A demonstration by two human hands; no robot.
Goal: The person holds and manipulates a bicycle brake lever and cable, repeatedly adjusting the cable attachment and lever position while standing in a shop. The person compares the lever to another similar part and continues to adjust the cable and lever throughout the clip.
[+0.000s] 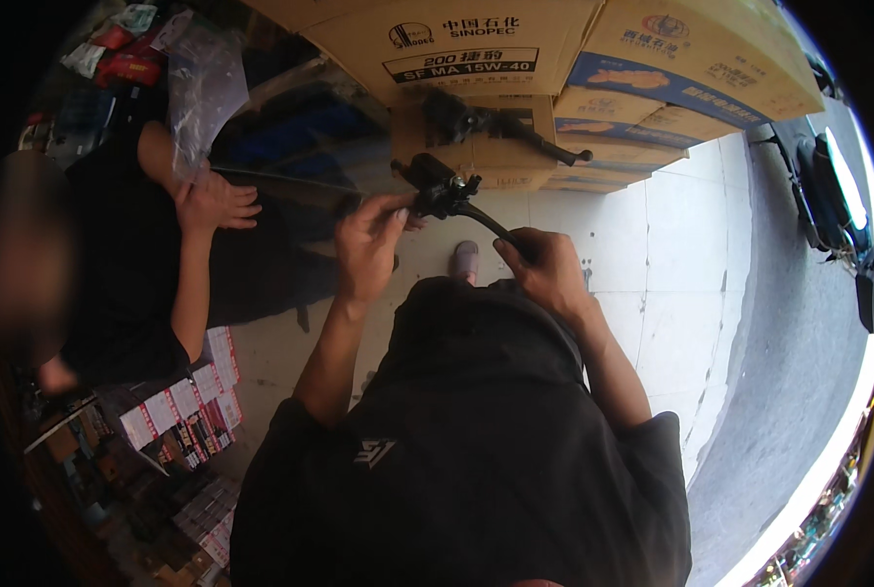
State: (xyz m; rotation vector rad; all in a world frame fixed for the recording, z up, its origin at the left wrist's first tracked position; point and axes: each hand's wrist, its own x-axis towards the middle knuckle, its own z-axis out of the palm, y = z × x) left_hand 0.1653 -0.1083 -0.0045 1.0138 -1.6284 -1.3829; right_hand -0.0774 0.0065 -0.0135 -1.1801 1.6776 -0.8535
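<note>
Both of the person's bare hands are raised in front of the chest, sharing one black metal brake lever assembly with a clamp body and a long curved lever (pixel 448 194). The left hand (pixel 368 245) has its fingers pinched together on the left end of the clamp body, thumb and fingertips closed on the part where a thin dark cable or rod (pixel 280 181) runs off to the left. The right hand (pixel 546 269) is wrapped shut around the tip of the lever blade, which slopes down from the clamp body into the fist. The assembly hangs in the air between the two hands, above the pale tiled floor (pixel 672 254) and just in front of the stack of brown cardboard cartons (pixel 476 39). A second black lever assembly of the same kind (pixel 500 125) lies on top of a lower carton behind the held one. To the left, another person in dark clothing sits close by, one hand (pixel 217 203) resting flat near the cable, beside a clear plastic bag (pixel 202 88). Racks of small red and white packets (pixel 187 411) stand at the lower left. A grey slipper (pixel 465 259) shows on the floor between the hands.
</note>
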